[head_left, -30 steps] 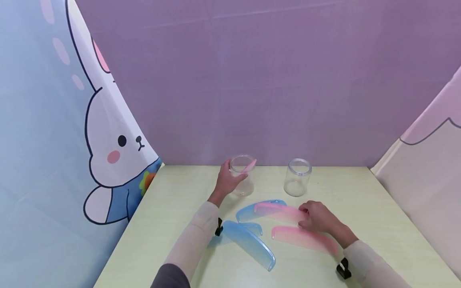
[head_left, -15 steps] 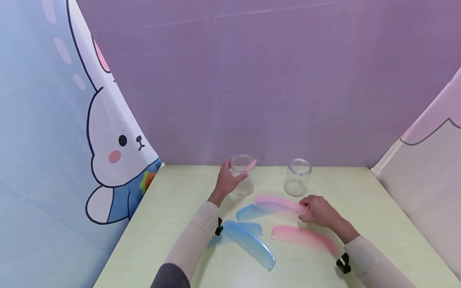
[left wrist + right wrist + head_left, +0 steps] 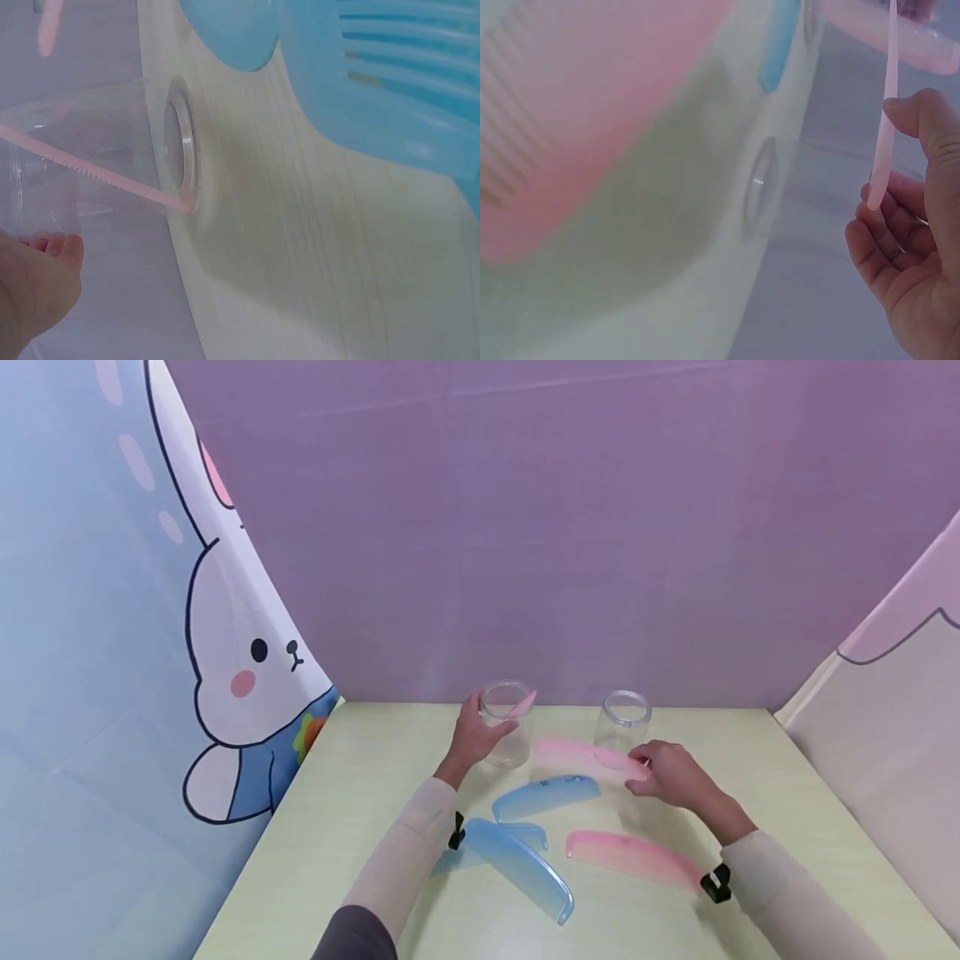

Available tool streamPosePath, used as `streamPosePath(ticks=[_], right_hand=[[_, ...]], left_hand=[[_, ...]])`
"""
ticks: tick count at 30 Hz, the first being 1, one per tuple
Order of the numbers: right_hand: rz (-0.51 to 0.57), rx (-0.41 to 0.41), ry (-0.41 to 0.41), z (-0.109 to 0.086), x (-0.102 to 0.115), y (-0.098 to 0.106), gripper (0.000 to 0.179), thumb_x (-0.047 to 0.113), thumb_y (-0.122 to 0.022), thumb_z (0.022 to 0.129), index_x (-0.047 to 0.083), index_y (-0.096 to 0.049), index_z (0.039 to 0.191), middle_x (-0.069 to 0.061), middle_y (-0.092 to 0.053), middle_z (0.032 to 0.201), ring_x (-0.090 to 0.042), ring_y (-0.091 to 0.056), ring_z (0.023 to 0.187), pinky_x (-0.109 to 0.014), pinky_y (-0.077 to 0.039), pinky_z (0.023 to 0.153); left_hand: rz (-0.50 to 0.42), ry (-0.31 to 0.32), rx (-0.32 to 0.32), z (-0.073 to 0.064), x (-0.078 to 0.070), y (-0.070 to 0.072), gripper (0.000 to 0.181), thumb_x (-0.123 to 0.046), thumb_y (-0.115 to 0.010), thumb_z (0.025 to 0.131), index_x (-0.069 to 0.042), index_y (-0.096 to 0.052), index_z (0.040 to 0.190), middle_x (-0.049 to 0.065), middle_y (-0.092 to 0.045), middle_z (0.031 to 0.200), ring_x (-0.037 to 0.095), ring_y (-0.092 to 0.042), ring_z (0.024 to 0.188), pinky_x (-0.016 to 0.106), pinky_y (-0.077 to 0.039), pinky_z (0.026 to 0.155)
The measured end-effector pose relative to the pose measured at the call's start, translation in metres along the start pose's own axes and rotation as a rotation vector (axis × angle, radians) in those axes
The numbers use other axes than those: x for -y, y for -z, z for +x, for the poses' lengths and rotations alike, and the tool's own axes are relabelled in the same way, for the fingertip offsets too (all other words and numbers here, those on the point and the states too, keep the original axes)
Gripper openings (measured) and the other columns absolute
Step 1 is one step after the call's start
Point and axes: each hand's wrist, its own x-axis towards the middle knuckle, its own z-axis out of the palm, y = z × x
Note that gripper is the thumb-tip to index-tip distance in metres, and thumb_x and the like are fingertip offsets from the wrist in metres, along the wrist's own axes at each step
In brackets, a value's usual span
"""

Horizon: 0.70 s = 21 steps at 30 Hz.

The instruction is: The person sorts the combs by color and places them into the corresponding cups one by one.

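My left hand [image 3: 477, 732] grips a clear jar [image 3: 516, 745] near the table's back edge, thumb across its front. Inside that jar leans a pink comb [image 3: 97, 176], its end poking above the rim. My right hand [image 3: 672, 774] pinches a second pink comb [image 3: 564, 752] by one end between thumb and fingers, as the right wrist view shows. This comb is raised over the table, its free end pointing left toward the gripped jar. Behind it stands another clear jar [image 3: 625, 714], partly covered by the comb and hand in the head view.
A third pink comb [image 3: 630, 853] lies at front right. Several blue combs lie left of it: one alone [image 3: 547, 795] and a crossed pile with a large comb [image 3: 517, 864] on top. A purple cloth wall [image 3: 555, 543] rises behind the table.
My right hand has lifted the pink comb off the blue comb and carried it up and back toward the jars. The left hand keeps its place on the jar.
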Motion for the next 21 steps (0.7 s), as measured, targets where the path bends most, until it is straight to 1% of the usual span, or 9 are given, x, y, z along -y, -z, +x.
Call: streamPosePath(ticks=[7,13,16,21], right_hand=[[-0.014,-0.007,-0.009,0.012,-0.001,0.014,0.027,0.026,-0.08,0.077,0.006,-0.074,0.093,0.002,-0.068,0.079,-0.008,-0.055,0.068,-0.029,-0.047,0.061],[-0.011,-0.029,-0.023,0.023,-0.001,0.024,0.029,0.026,-0.079,0.078,0.003,-0.073,0.095,-0.002,-0.069,0.081,-0.012,-0.057,0.069,-0.031,-0.047,0.062],[-0.002,-0.038,-0.034,0.027,-0.002,0.028,0.033,0.026,-0.079,0.079,0.001,-0.074,0.1,-0.005,-0.07,0.081,-0.013,-0.058,0.069,-0.031,-0.047,0.062],[0.026,-0.039,-0.069,0.035,-0.002,0.034,0.036,0.027,-0.078,0.081,0.0,-0.075,0.104,-0.006,-0.07,0.082,-0.014,-0.057,0.069,-0.03,-0.046,0.061]], left_hand=[[-0.006,-0.004,0.004,0.0,-0.001,0.001,0.096,-0.042,-0.081,0.083,-0.003,-0.032,0.155,0.023,-0.044,0.153,0.035,-0.048,0.138,0.056,-0.041,0.113],[0.003,0.002,0.0,0.002,0.001,-0.001,0.096,-0.042,-0.082,0.083,-0.003,-0.032,0.156,0.021,-0.045,0.152,0.034,-0.048,0.138,0.054,-0.041,0.113],[0.009,0.006,-0.003,0.003,0.001,-0.002,0.097,-0.043,-0.082,0.084,-0.003,-0.031,0.156,0.021,-0.044,0.153,0.035,-0.048,0.139,0.054,-0.041,0.114],[0.016,0.012,-0.007,0.004,-0.001,-0.002,0.096,-0.043,-0.081,0.085,-0.003,-0.03,0.157,0.021,-0.043,0.154,0.035,-0.047,0.14,0.055,-0.041,0.114]])
